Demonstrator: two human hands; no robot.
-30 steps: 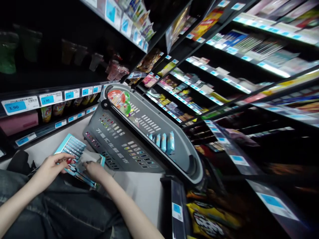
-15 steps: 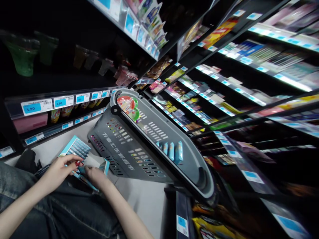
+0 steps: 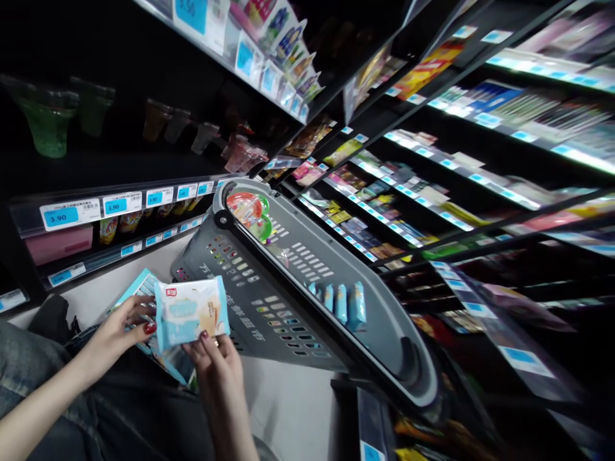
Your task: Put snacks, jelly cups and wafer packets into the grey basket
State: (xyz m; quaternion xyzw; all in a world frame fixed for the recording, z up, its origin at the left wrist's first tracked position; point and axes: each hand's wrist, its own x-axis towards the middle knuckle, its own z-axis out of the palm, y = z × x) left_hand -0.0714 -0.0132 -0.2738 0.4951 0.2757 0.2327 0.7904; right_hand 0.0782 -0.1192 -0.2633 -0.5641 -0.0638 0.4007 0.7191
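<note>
My right hand [image 3: 216, 358] pinches the lower edge of a light-blue and white snack packet [image 3: 189, 312], held up above my lap with its printed front towards me. Beside the packet's left edge is my left hand [image 3: 127, 326], its bent fingers and thumb apart. Whether its fingertips touch the wrapper is unclear. Behind and below the hands, the light-blue carton [image 3: 139, 283] is largely covered by them and the packet. A grey shopping basket [image 3: 240, 301] stands just beyond, with several similar blue packets [image 3: 342, 304] inside.
Red- and green-lidded items [image 3: 250, 214] lie at the basket's far end. A black shelf [image 3: 36, 208] with price labels and cups runs along the left. More stocked shelves [image 3: 480, 166] rise on the right, blurred. Pale floor [image 3: 283, 397] shows beside the basket.
My right hand has come up from the carton with a snack packet, now facing me. The left hand has barely moved. The basket and right-hand shelves appear slightly lower in view.
</note>
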